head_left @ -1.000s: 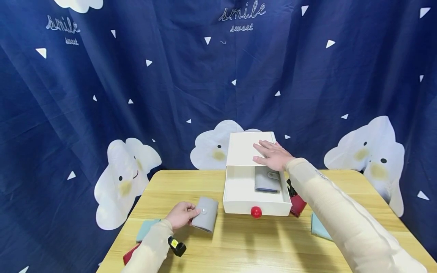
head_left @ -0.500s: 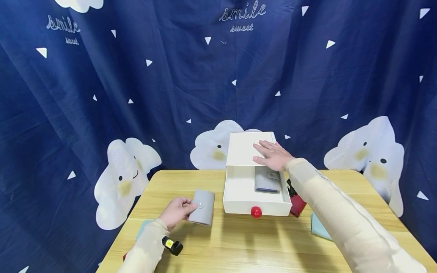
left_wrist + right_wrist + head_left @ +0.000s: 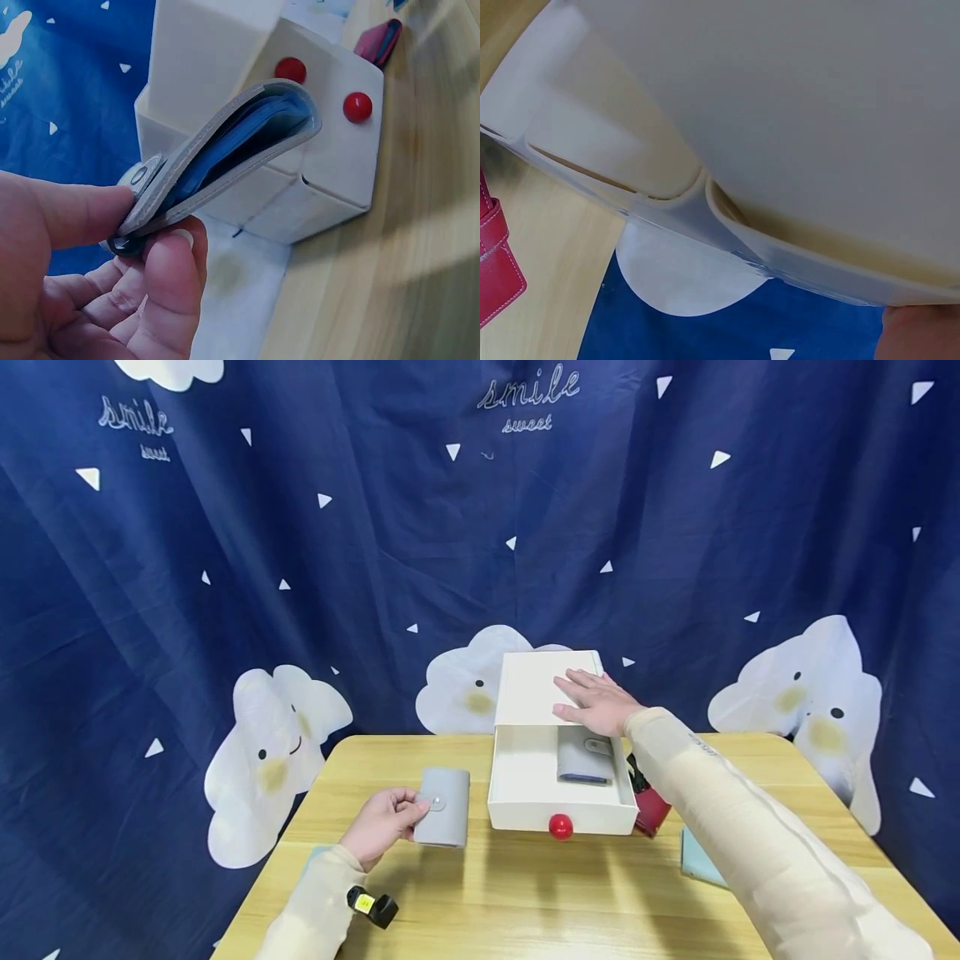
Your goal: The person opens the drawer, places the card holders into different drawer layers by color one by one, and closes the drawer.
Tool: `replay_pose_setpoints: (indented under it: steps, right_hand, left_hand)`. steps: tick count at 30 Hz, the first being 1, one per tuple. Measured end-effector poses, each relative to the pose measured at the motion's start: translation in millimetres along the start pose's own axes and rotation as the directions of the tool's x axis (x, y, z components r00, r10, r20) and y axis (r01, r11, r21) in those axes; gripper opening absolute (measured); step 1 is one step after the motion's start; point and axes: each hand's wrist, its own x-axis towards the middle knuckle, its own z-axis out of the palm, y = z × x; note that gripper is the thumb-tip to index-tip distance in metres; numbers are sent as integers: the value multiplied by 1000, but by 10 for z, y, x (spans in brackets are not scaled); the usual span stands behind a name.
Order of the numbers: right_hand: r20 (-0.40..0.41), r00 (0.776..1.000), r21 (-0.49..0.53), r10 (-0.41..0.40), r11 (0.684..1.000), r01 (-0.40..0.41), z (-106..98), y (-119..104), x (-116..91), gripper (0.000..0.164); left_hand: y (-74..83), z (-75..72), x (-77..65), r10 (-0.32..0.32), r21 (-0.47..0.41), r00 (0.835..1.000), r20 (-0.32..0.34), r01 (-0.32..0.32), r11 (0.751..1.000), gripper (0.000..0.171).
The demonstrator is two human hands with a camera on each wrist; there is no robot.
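Observation:
A grey card holder (image 3: 450, 810) with a snap strap is raised left of the white drawer box (image 3: 528, 685). My left hand (image 3: 381, 827) pinches its strap side between thumb and fingers. In the left wrist view, blue sleeves show inside the card holder (image 3: 247, 142). The box's top drawer (image 3: 517, 777), with a red knob (image 3: 560, 827), is pulled out. Inside, at its right, lies another grey card holder (image 3: 581, 760). My right hand (image 3: 597, 703) rests on the box top with fingers spread. Only a bit of that hand (image 3: 922, 334) shows in the right wrist view.
Right of the box lies a red card holder (image 3: 651, 812). A light blue one (image 3: 699, 857) is farther right, partly behind the right sleeve. Another light blue item (image 3: 318, 853) peeks out beside the left sleeve. Two lower drawers with red knobs (image 3: 358, 107) are closed. A blue curtain (image 3: 420, 527) hangs behind.
My left hand has lifted the grey card holder slightly up and to the left, turning it more upright. The right hand stays on the box, and the drawer has not moved.

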Motion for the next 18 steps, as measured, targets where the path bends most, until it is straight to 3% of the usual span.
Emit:
replay_pose_setpoints:
  steps: [8, 18]
  right_hand:
    - [7, 1000, 2, 1, 1000, -1, -26, -33, -20, 75]
    - [13, 1000, 13, 4, 1000, -4, -48, -55, -37, 74]
  left_hand:
    - [139, 12, -54, 8, -12, 998, -57, -9, 1000, 24]
    - [330, -10, -117, 58, -32, 998, -39, -60, 998, 27]
